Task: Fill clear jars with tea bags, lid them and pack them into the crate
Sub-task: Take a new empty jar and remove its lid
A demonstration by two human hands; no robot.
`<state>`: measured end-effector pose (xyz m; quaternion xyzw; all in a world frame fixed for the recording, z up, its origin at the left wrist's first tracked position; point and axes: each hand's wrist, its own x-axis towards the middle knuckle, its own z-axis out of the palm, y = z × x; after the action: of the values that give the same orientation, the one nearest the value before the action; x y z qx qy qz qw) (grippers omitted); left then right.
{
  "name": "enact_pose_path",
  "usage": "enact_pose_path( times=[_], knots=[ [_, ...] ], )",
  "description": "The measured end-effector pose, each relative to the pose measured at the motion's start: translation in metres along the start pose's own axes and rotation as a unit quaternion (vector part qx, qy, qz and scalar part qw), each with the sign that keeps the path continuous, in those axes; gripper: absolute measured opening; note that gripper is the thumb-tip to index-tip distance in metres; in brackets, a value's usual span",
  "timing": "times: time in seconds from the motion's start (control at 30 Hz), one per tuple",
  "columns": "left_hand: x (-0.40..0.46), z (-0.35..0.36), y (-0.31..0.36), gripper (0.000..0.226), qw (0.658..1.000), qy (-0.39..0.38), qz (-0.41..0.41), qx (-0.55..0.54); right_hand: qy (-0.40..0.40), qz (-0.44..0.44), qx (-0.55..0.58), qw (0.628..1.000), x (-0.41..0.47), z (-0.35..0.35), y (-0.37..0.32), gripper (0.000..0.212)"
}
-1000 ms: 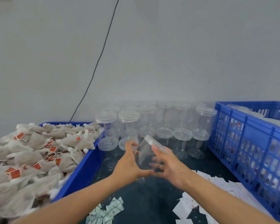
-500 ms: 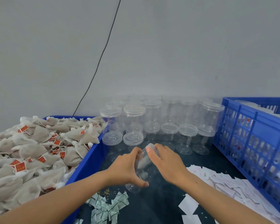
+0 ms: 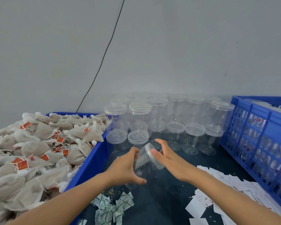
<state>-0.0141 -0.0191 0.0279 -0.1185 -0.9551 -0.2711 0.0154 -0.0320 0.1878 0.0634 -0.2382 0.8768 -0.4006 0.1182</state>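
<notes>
Both hands hold one tilted, empty clear jar [image 3: 141, 161] above the desk [image 3: 169, 200], the left hand [image 3: 128, 168] wrapping its body, the right hand [image 3: 167, 157] fingering its lid [image 3: 153, 155], so a slack left grip while unscrewing could drop it.

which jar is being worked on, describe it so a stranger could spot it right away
Between the tea bag bin on the left and the blue crate on the right stands a cluster of clear jars. Just in front, both hands hold one jar. Unlike the upright others, it is tilted.
</notes>
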Motion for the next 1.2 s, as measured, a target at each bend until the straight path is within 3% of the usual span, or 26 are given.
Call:
enact_pose_path(
  times=[0.07,0.13,0.27,0.37,0.43,0.53,0.67,0.77,0.83,0.97,1.07,1.2],
  knots=[
    [0.001,0.001,0.001,0.092,0.999,0.025,0.016,0.011,0.003,0.037,-0.031,0.999,0.007,0.005,-0.001,0.073],
    [0.001,0.003,-0.002,0.093,1.0,0.013,0.017,-0.009,-0.029,0.02,-0.011,0.999,0.009,0.001,-0.002,0.062],
    [0.001,0.005,-0.003,0.091,0.999,-0.002,0.016,-0.029,-0.128,-0.013,0.047,0.991,0.008,-0.023,0.006,0.092],
    [0.002,0.007,0.003,0.091,0.999,0.003,0.027,-0.026,-0.099,0.052,0.109,0.988,0.01,-0.02,0.003,0.088],
    [0.002,0.01,0.003,0.09,1.0,0.002,0.027,-0.014,-0.084,0.073,0.073,0.991,0.014,-0.015,0.005,0.083],
    [0.001,0.01,0.0,0.092,1.0,-0.011,0.017,-0.016,-0.105,0.013,0.023,0.994,0.014,-0.022,0.007,0.064],
    [0.004,0.009,0.0,0.087,0.998,-0.017,0.006,-0.054,-0.145,-0.01,0.038,0.989,0.014,-0.027,0.007,0.093],
    [0.004,0.008,0.0,0.09,1.0,-0.006,0.007,-0.03,-0.092,0.046,0.036,0.994,0.019,-0.014,0.006,0.086],
    [0.004,0.007,-0.002,0.092,1.0,-0.009,0.005,-0.014,-0.097,0.014,0.023,0.995,0.02,-0.014,0.009,0.073],
    [0.005,0.007,-0.003,0.091,1.0,-0.014,0.004,-0.025,-0.144,-0.032,0.009,0.989,0.02,-0.025,0.012,0.09],
    [0.006,0.009,-0.003,0.093,1.0,-0.016,0.01,-0.007,-0.12,0.011,0.04,0.992,0.022,-0.018,0.01,0.079],
    [0.008,0.009,-0.003,0.094,0.999,-0.036,0.008,-0.019,-0.096,-0.078,-0.031,0.992,0.023,-0.024,0.014,0.068]
  ],
)
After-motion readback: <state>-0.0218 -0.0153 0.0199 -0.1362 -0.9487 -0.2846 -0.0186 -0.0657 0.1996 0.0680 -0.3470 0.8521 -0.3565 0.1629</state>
